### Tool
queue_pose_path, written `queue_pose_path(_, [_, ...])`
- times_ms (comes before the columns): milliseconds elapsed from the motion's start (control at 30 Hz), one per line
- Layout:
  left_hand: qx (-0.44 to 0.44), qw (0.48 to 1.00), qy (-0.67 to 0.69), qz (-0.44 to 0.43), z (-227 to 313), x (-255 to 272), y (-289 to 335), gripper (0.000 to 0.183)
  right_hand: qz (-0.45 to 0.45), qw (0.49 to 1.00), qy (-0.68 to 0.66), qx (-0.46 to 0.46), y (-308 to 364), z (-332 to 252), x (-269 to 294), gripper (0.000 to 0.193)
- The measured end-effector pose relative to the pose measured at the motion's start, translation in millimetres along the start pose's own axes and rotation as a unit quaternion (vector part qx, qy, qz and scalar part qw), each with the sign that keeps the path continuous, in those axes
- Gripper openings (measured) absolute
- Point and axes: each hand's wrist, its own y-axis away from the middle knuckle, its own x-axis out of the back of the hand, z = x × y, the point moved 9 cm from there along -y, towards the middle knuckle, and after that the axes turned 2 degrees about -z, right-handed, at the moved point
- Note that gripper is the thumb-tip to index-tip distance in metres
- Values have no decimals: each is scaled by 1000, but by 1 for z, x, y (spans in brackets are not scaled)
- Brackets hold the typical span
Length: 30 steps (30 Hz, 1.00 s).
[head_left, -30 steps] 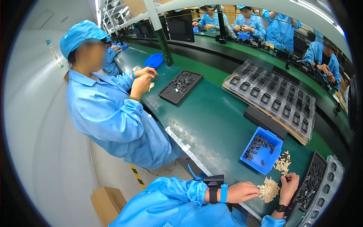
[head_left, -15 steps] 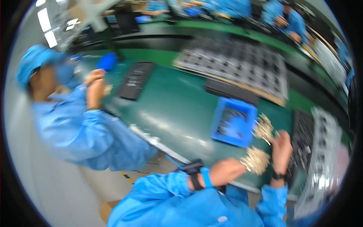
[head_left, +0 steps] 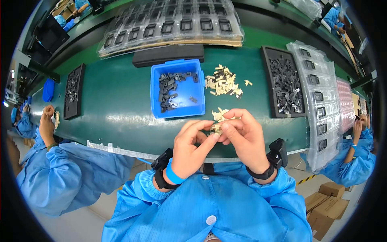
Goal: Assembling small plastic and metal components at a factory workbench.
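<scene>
My left hand (head_left: 191,146) and my right hand (head_left: 246,140) meet in front of my chest, above the table's near edge. Between the thumbs and fingertips of both sits a small brass-coloured metal part (head_left: 216,129) with a dark bit at one side, partly covered by the fingers. Just beyond the fingertips lies a small heap of similar brass-coloured parts (head_left: 219,114), half hidden by my right hand. Farther off, a larger pile of these parts (head_left: 224,82) spreads beside a blue bin (head_left: 177,113), which holds several small black plastic pieces (head_left: 167,87).
At the right are a black tray (head_left: 275,114) full of small black pieces and clear plastic trays (head_left: 316,117) of black frames. Stacked clear trays (head_left: 169,28) stand at the back, behind a black box (head_left: 169,55). Co-workers in blue sit at left (head_left: 72,173) and right (head_left: 354,161).
The view has swung to the right and steadied. My hands were apart, the right one by the far pile and the left by the near one; now they are together on one small part.
</scene>
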Motion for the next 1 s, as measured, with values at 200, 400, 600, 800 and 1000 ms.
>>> queue_pose_path(200, [-57, 995, -65, 54, 8, 8, 8, 19, 72, 995, 64, 26, 9, 9, -1, 29])
queue_pose_path(400, [-29, 999, -27, 20, 10, 8, 5, 8, 61, 996, 65, -2, 7, 20, 2, 15])
queue_pose_path(600, [43, 998, 26, -26, -7, 7, 3, 8, 17, 998, 53, -17, 4, 21, -5, 11])
queue_pose_path(800, [17, 999, -14, -44, 1, 6, 4, 6, 16, 989, 144, 21, 6, 16, -4, 9])
queue_pose_path(1000, [-11, 996, -80, -45, 6, 9, 3, 7, -5, 969, 234, 84, 7, -2, -12, 10])
